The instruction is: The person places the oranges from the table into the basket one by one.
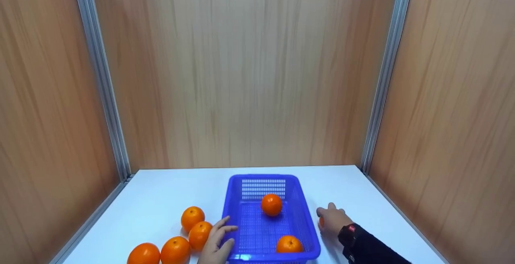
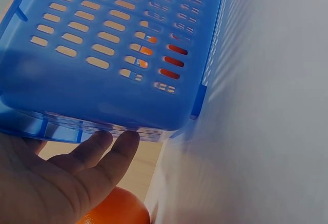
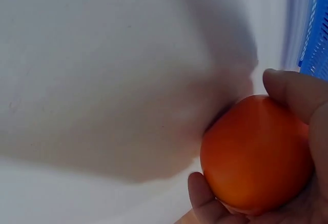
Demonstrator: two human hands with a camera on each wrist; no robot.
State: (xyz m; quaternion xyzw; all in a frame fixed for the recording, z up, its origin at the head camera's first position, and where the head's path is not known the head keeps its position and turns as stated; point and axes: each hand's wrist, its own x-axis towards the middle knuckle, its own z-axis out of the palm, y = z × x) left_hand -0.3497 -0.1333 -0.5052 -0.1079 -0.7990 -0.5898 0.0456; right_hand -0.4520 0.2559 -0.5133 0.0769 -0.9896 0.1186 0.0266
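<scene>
A blue plastic basket (image 1: 299, 199) with slotted walls stands on the white table. Inside it lie one orange (image 1: 271, 205) toward the back and another orange (image 1: 289, 244) near the front right corner. My left hand (image 1: 217, 242) is at the basket's left side, its fingers loosely spread at the rim; in the left wrist view the fingertips (image 2: 128, 141) touch the slotted wall. To the right of the basket, my right hand (image 1: 334, 220) grips an orange (image 3: 256, 155) at the tabletop, thumb on one side and fingers curled round the other.
Left of the basket lie several more oranges: one at the back (image 1: 192, 218), one beside the left hand (image 1: 200, 235), and others nearer the front (image 1: 176, 250). Wood-patterned panels (image 1: 241, 75) with metal corner posts (image 1: 100, 75) enclose the table (image 1: 161, 191) on three sides.
</scene>
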